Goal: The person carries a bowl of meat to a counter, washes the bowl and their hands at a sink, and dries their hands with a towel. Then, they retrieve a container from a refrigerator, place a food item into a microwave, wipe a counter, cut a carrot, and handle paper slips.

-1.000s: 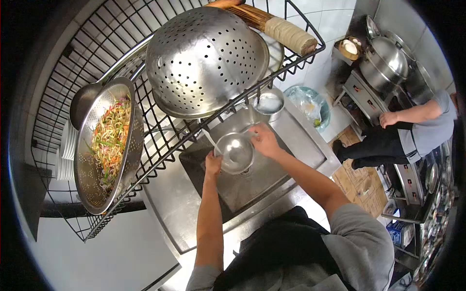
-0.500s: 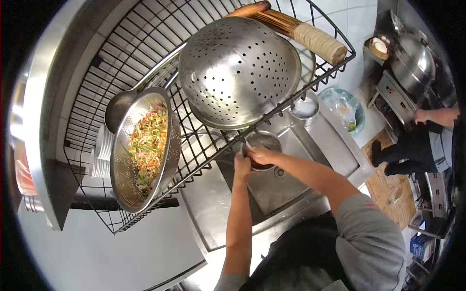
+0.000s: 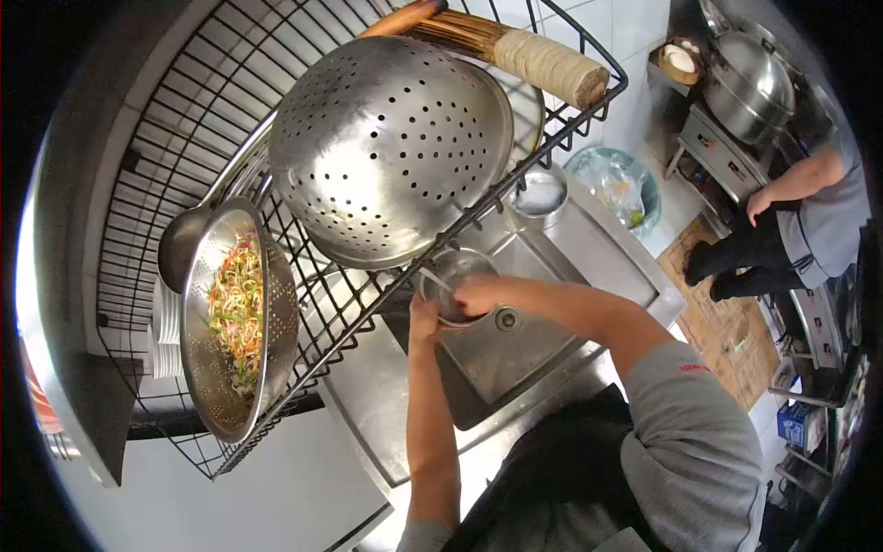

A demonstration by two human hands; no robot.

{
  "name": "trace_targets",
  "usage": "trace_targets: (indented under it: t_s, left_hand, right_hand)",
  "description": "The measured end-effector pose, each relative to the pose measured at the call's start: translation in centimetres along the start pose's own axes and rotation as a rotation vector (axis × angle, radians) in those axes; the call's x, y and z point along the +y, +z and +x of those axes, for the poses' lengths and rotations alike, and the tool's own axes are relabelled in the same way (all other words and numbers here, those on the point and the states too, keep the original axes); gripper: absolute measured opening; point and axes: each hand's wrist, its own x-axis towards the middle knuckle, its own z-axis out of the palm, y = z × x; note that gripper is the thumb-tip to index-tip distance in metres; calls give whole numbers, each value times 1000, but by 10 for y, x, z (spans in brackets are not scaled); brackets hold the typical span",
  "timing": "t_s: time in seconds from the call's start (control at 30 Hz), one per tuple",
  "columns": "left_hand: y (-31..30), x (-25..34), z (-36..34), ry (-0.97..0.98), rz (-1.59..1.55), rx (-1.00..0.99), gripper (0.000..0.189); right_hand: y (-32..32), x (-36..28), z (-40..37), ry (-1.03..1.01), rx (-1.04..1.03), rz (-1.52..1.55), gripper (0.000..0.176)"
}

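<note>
Over the steel sink [image 3: 515, 354] I hold a small steel bowl [image 3: 452, 269] under a thin stream of tap water. My left hand [image 3: 423, 320] grips the bowl's near-left rim. My right hand [image 3: 478, 294] lies across its near rim and reaches into it, fingers curled. Most of the bowl's inside is hidden behind my right hand.
A black wire rack [image 3: 303, 276] hangs over the sink with a large upturned steel colander [image 3: 386, 147], a colander of shredded vegetables [image 3: 237, 317], a ladle [image 3: 184, 244] and a wrapped brush [image 3: 543, 64]. A steel cup [image 3: 539, 195] stands behind the sink. Another person [image 3: 809, 221] works at stoves, right.
The bowl has moved from open view above the basin to close under the rack's edge, and my right hand has gone from its far rim to over its near side.
</note>
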Motion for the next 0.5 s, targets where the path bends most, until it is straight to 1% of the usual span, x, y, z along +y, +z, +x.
trace_targets:
  t_s: [0.03,0.1,0.13,0.17,0.23,0.27,0.3,0.33,0.37,0.43,0.47,0.5]
  left_hand:
    - [4,1,2,-3,-2,-3,45]
    - [14,3,10,22,53,29,43]
    - [28,13,19,-38,253,125,33]
    - [27,17,29,-34,257,123,33]
    - [3,7,42,337,866,208,28]
    - [5,18,46,89,1084,230,23]
    - [34,31,38,188,1224,393,29]
    - [39,29,47,351,1306,403,31]
    - [59,49,41,307,1700,331,32]
    - [53,43,41,583,1715,283,39]
    - [50,44,40,741,1712,255,43]
    - [47,47,36,861,1717,223,48]
  right_hand:
    - [1,0,4,4,-2,1,32]
    - [15,4,16,393,653,56,31]
    - [20,6,19,205,653,68,31]
    - [33,0,24,16,642,97,33]
    - [2,4,-7,11,277,163,41]
    - [-5,11,-5,5,261,167,41]
    - [-6,15,-2,126,415,180,41]
    - [-6,20,-2,244,561,182,41]
    - [-8,28,-3,230,521,174,41]
    - [7,23,-9,-24,372,549,34]
    - [25,30,-9,-40,326,543,34]
    - [54,48,-9,6,307,861,29]
